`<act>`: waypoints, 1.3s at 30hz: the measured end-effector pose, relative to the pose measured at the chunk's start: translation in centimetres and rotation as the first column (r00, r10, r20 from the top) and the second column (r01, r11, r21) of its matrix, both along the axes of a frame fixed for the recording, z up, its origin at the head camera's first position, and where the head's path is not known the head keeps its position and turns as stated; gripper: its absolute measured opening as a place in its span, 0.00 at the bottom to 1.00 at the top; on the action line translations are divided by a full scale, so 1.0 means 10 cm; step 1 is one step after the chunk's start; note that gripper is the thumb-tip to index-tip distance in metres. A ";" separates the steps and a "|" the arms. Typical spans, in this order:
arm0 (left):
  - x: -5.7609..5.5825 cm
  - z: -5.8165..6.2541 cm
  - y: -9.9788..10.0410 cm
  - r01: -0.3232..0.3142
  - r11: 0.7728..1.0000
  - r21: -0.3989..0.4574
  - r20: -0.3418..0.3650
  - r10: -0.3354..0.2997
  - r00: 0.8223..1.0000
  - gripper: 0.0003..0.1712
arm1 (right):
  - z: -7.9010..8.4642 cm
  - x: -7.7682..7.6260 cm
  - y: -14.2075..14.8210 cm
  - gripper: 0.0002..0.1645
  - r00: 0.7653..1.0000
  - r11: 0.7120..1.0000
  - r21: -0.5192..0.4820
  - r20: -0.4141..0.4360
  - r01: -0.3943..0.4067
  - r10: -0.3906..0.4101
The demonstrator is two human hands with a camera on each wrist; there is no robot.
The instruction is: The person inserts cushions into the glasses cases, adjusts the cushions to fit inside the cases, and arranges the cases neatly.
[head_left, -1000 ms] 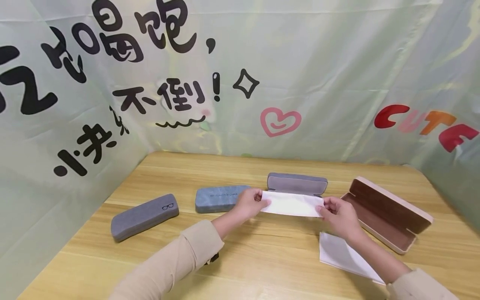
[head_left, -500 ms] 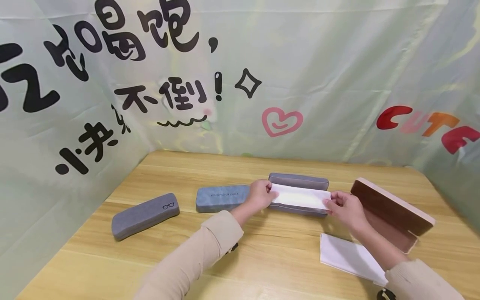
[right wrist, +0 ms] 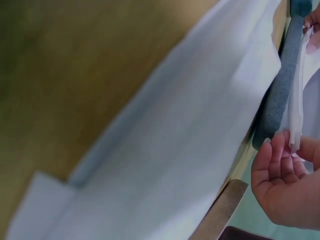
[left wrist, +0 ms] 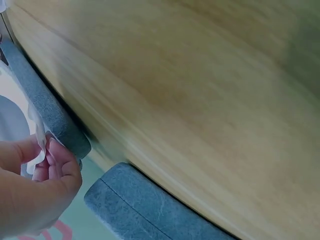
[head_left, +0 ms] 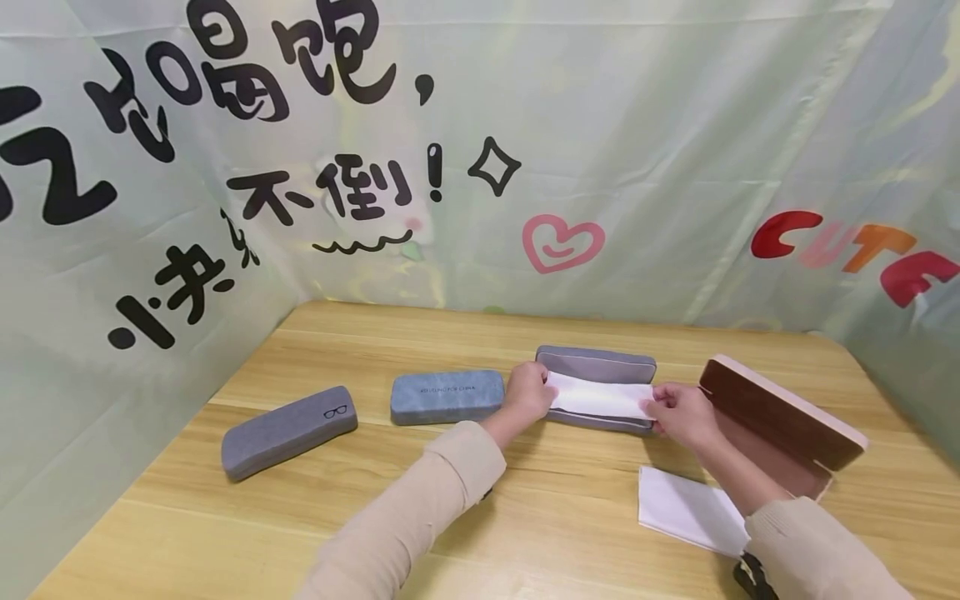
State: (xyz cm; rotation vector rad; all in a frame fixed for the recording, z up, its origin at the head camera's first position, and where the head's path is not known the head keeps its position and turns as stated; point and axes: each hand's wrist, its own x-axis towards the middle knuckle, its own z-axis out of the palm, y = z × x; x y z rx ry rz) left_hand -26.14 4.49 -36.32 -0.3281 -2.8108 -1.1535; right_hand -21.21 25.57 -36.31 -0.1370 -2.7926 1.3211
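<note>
A folded white cloth (head_left: 600, 395) is stretched between both hands over the open grey glasses case (head_left: 597, 365), within its lower half or just above it. My left hand (head_left: 529, 390) pinches the cloth's left end between thumb and fingers, beside the case's left edge. At the other end, my right hand (head_left: 684, 412) pinches the cloth in the same way. In the left wrist view, the left hand (left wrist: 42, 185) sits by the case's corner. The right wrist view has the right hand (right wrist: 287, 185) holding the cloth's edge, partly cut off by the frame.
Another folded white cloth (head_left: 690, 508) lies on the table (head_left: 225, 533) near the right forearm. An open pink case with brown lining (head_left: 783, 412) stands at right. A closed blue case (head_left: 447, 397) and a closed grey case (head_left: 290, 433) lie left. Printed curtains (head_left: 645, 125) hang behind.
Both hands have carried the stretched cloth away from me over the open grey case, then slightly lower into its opening. The left hand has also shifted right. The other cases stay put.
</note>
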 end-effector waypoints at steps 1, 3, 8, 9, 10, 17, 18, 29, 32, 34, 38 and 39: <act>-0.01 0.00 0.00 -0.003 1.000 -0.009 0.009 0.003 1.000 0.28 | 0.00 0.00 0.00 0.12 1.000 1.000 0.005 0.004 0.002 -0.002; -0.02 -0.01 0.01 -0.007 1.000 -0.023 0.017 0.008 1.000 0.28 | -0.01 -0.01 -0.01 0.11 1.000 1.000 0.014 0.012 0.010 -0.010; -0.04 -0.02 0.04 -0.025 0.996 -0.083 0.014 0.026 1.000 0.26 | -0.04 -0.03 -0.02 0.09 1.000 0.999 0.033 0.019 0.017 -0.018; -0.04 -0.02 0.04 -0.031 0.994 -0.102 0.012 0.032 0.999 0.25 | -0.05 -0.03 -0.02 0.09 1.000 0.999 0.036 0.019 0.018 -0.018; -0.04 -0.02 0.05 -0.038 0.992 -0.123 0.005 0.039 0.999 0.24 | -0.05 -0.03 -0.02 0.09 1.000 0.999 0.039 0.020 0.018 -0.019; -0.04 -0.03 0.10 -0.074 0.977 -0.198 0.005 0.077 0.997 0.11 | -0.05 -0.06 -0.03 0.10 1.000 0.996 0.085 0.010 0.010 -0.011; -0.04 -0.02 0.11 -0.078 0.976 -0.203 0.010 0.082 0.997 0.10 | -0.05 -0.06 -0.04 0.10 1.000 0.995 0.095 0.004 0.007 -0.008; -0.04 -0.01 0.13 -0.126 0.939 -0.321 -0.011 0.129 0.992 0.07 | -0.05 -0.08 -0.07 0.09 1.000 0.990 0.139 -0.008 0.021 -0.020; -0.05 -0.01 0.12 -0.136 0.936 -0.326 -0.016 0.138 0.990 0.06 | -0.04 -0.08 -0.07 0.09 1.000 0.986 0.165 -0.010 0.022 -0.020; -0.05 -0.01 0.12 -0.140 0.936 -0.323 -0.018 0.142 0.990 0.05 | -0.04 -0.08 -0.07 0.09 1.000 0.982 0.187 -0.010 0.019 -0.018; -0.05 -0.01 0.11 -0.144 0.933 -0.330 -0.025 0.144 0.989 0.05 | -0.04 -0.09 -0.08 0.09 1.000 0.976 0.216 -0.003 0.011 -0.011; -0.05 -0.01 0.12 -0.145 0.929 -0.340 -0.027 0.144 0.989 0.05 | -0.04 -0.09 -0.08 0.09 1.000 0.976 0.218 -0.001 0.009 -0.009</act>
